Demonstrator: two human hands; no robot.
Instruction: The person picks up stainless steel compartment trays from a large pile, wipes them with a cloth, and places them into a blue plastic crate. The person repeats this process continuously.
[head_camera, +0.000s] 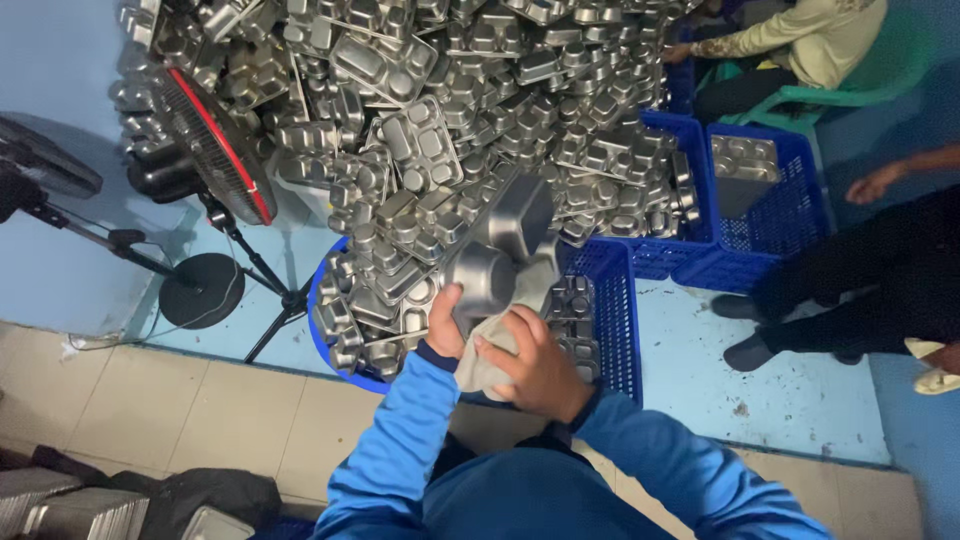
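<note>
While my left hand (445, 322) grips the steel compartment tray (505, 250), its long axis tilting up-right, my right hand (540, 370) clutches a cloth (500, 335) over the tiled floor (180, 410) beside blue crates (615, 320).

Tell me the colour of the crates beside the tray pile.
The crates are blue, seen in the head view.

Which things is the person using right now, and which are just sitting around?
In use: metal tray in left hand; cloth under right hand.

Sitting around: tray pile, blue crates, fans, green chair.
</note>
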